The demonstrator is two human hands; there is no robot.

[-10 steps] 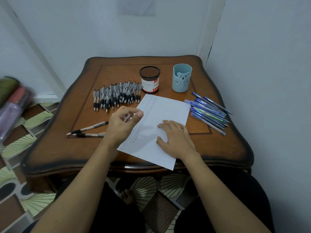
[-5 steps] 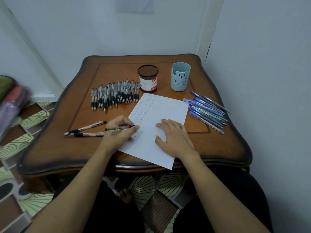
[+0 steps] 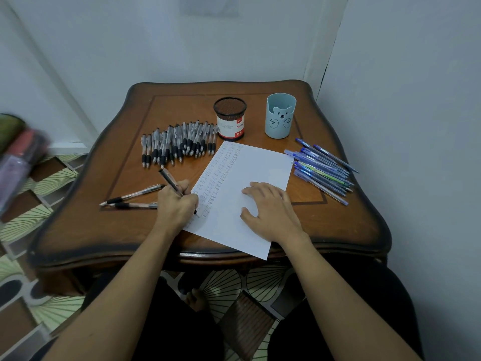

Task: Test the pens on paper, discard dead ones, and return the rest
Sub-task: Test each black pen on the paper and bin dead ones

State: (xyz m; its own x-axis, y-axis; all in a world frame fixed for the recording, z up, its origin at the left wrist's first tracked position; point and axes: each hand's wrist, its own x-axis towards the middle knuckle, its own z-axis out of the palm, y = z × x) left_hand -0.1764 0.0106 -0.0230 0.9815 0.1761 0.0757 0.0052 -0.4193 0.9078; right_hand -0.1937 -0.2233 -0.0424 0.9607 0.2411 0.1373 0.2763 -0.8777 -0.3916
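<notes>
Head view: my left hand [image 3: 177, 204] grips a clear, black-gripped ballpoint pen [image 3: 170, 182], tip down on the white paper sheet [image 3: 250, 162] just under the fingers, barrel slanting up and away to the hand's left. My right hand [image 3: 270, 209] lies flat, fingers straight, pinning the sheet. Blank paper lies to the writing hand's right, I judge; the brown wooden desk [image 3: 130, 241] ends close behind the wrist.
</notes>
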